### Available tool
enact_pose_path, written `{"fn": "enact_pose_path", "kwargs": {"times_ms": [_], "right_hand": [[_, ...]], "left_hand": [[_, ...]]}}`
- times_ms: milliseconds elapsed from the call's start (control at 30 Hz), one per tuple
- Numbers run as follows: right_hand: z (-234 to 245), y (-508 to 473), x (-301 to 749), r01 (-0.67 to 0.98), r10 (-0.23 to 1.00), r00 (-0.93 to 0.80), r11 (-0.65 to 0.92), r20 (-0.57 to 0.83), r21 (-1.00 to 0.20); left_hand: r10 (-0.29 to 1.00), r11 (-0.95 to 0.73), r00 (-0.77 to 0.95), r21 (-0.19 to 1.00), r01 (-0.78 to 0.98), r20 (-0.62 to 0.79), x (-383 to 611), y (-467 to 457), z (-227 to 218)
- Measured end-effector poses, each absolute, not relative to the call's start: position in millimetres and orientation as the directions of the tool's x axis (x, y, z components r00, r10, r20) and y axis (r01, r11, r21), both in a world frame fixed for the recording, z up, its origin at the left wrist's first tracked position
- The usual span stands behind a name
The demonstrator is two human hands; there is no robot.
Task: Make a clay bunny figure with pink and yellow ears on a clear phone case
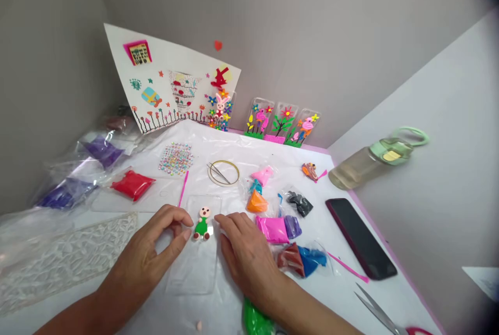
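Observation:
A clear phone case (pixel 193 267) lies on the white table in front of me. On its upper part sits a small clay figure (pixel 202 223) with a pale pink head and green body. My left hand (pixel 150 252) rests at the case's left edge, thumb and forefinger curved toward the figure with nothing between them. At the case's right edge lies my right hand (pixel 244 254), palm down, fingertips just beside the figure, fingers stretched out.
Small bags of coloured clay (pixel 273 228) lie right of my hands, a green one (pixel 253 319) near the front edge. A dark phone (pixel 360 239), scissors (pixel 384 314), a bottle (pixel 364 163), a pink stick (pixel 183 188), a rhinestone sheet (pixel 176 158), a textured sheet (pixel 66 257) and decorated cases (pixel 283 124) surround.

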State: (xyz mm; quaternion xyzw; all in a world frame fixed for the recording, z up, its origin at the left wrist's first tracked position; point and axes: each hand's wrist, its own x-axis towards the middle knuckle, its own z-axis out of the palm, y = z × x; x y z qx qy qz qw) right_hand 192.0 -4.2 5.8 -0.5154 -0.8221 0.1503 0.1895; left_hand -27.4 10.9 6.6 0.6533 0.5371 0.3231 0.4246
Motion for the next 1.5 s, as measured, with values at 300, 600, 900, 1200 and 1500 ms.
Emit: {"fn": "enact_pose_path", "kwargs": {"times_ms": [300,600,900,1200,1500], "right_hand": [[4.6,-5.2,185.1,0.639,0.953,-0.203,0.301,0.223,-0.707],[76.2,0.4,183.0,-0.169,0.963,-0.265,-0.004,0.041,-0.986],[174.2,-12.1,162.4,-0.482,0.962,-0.046,0.215,0.27,-0.849],[190.0,-45.7,137.9,-0.335,0.889,0.146,0.458,0.435,-0.823],[182.7,-50.2,125.4,-0.319,0.912,0.132,0.411,0.389,-0.854]], "left_hand": [[0.992,0.114,-0.057,0.994,-0.002,-0.114,-16.0,15.2,6.2],[0.999,-0.01,0.031,0.986,-0.164,0.015,-17.4,17.1,85.6],[0.918,-0.394,-0.058,0.918,-0.037,0.391,-7.1,2.2,165.1],[0.51,-0.761,0.053,0.422,0.494,0.858,-21.0,-24.0,168.7],[0.474,-0.782,0.075,0.38,0.494,0.877,-24.2,-26.8,166.0]]}}
